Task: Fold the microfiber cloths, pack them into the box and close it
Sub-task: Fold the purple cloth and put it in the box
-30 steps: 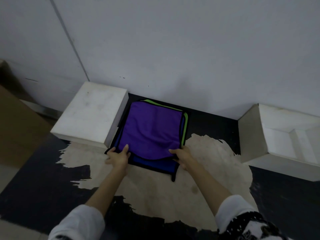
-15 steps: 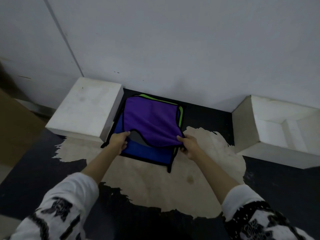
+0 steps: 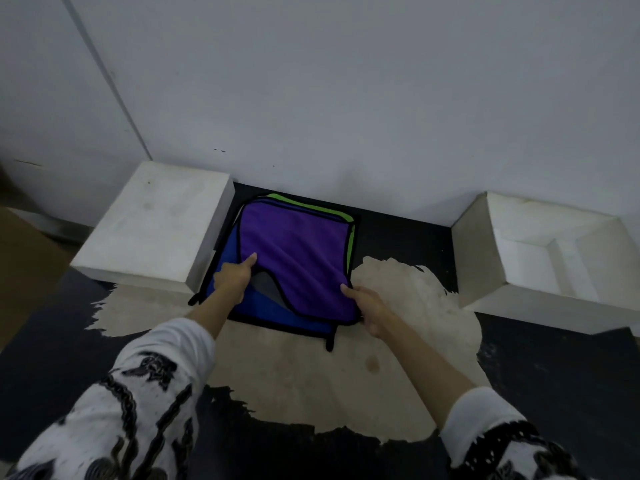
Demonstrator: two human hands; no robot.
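A purple microfiber cloth (image 3: 294,251) tops a flat stack on the table, over a blue cloth (image 3: 277,315) and a green cloth (image 3: 349,237) that shows only at the far and right edges. My left hand (image 3: 233,277) grips the purple cloth's near left corner, which is turned up and shows a grey underside (image 3: 265,287). My right hand (image 3: 367,306) pinches the cloth's near right corner. The open white box (image 3: 540,258) stands to the right against the wall, with nothing visible inside it.
A white block, perhaps the box lid (image 3: 156,223), lies close against the stack's left side. The wall (image 3: 346,98) rises right behind the stack. The black table top (image 3: 554,375) has a large worn beige patch (image 3: 311,375) in the middle. Brown cardboard (image 3: 24,271) sits at far left.
My left hand has lifted and turned up the purple cloth's near left corner, baring its grey underside and more of the blue cloth. My right hand keeps the near right corner.
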